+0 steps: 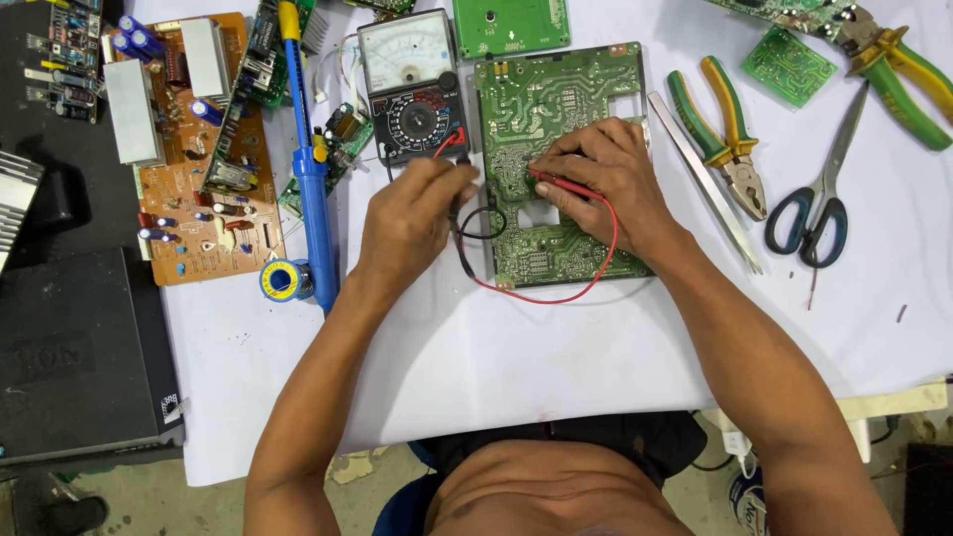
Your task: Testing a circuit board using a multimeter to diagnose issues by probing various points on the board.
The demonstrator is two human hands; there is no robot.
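Observation:
A green circuit board [556, 99] lies solder side up on the white table cover. My right hand [608, 177] rests on its middle and grips a red test probe [558, 183], tip pointing left onto the board. My left hand [409, 220] is at the board's left edge, closed on a black test probe [459, 206]. Red and black leads [556, 296] loop from an analogue multimeter [413, 84] just above my left hand.
A brown circuit board [194, 159], a blue desoldering pump [310, 169] and a solder reel [284, 280] lie at left. Tweezers [705, 184], green-handled pliers [725, 134], scissors [819, 194] and a small green board [788, 66] lie at right. A black box [74, 357] sits lower left.

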